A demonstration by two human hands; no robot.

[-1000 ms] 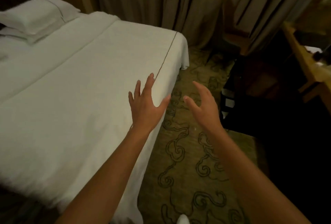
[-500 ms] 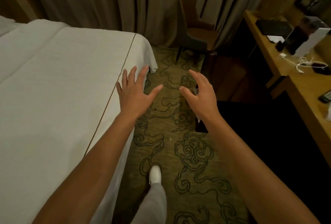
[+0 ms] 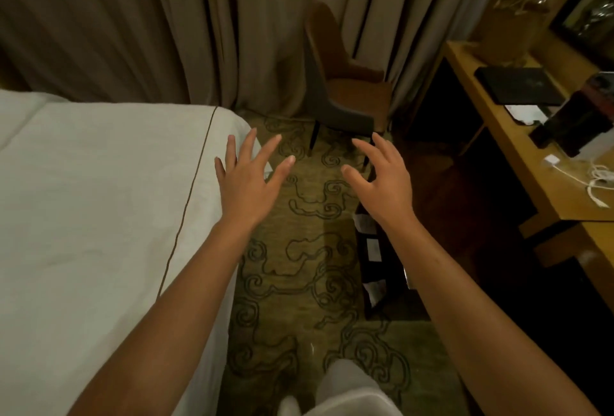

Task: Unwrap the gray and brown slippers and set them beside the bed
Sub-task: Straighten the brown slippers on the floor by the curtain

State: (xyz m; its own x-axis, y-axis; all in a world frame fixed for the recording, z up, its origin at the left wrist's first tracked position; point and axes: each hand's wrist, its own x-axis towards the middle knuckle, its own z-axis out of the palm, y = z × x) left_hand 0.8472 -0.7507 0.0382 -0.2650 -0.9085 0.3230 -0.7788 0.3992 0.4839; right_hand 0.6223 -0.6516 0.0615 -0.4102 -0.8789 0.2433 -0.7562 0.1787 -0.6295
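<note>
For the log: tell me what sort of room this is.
Probably a hotel bedroom: a made bed with white linen, full-length curtains, and a wooden desk beside a chair.

The view swung right, away from the bed [image 3: 83,216]: its pillow dropped out of sight, while the chair [image 3: 345,93] and desk [image 3: 518,149] came into full view. Both hands, left [image 3: 247,179] and right [image 3: 382,183], stayed spread and empty, shifting from over the bed's edge to above the carpet [image 3: 299,266].
</note>
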